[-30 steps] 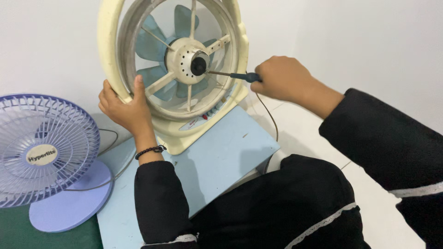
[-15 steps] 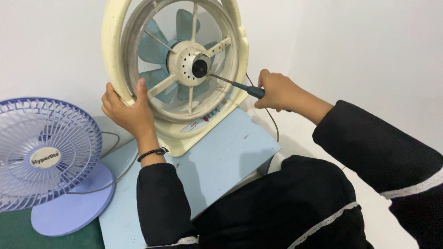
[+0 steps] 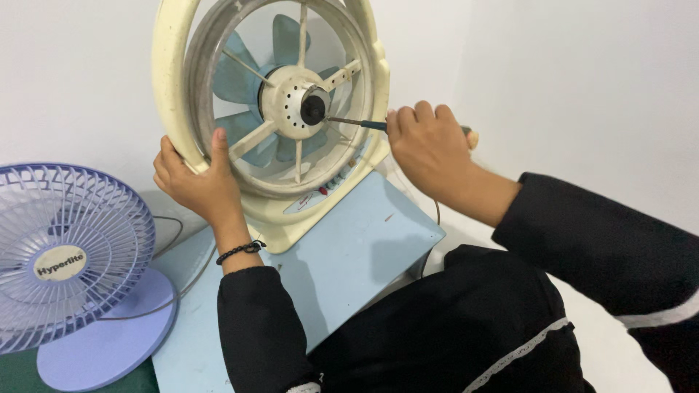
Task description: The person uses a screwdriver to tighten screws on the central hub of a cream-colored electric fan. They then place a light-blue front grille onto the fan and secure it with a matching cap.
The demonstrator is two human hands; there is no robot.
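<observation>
Upper centre: round cream plastic fan housing gripped at its rim by left hand, right hand fisted on slim screwdriver, tip seemingly at hub, apt to slip if angled

A light-blue table carries the cream box fan, standing upright at its far edge. Left of it, a lilac desk fan stands, its round base overlapping the table's near-left part.
</observation>
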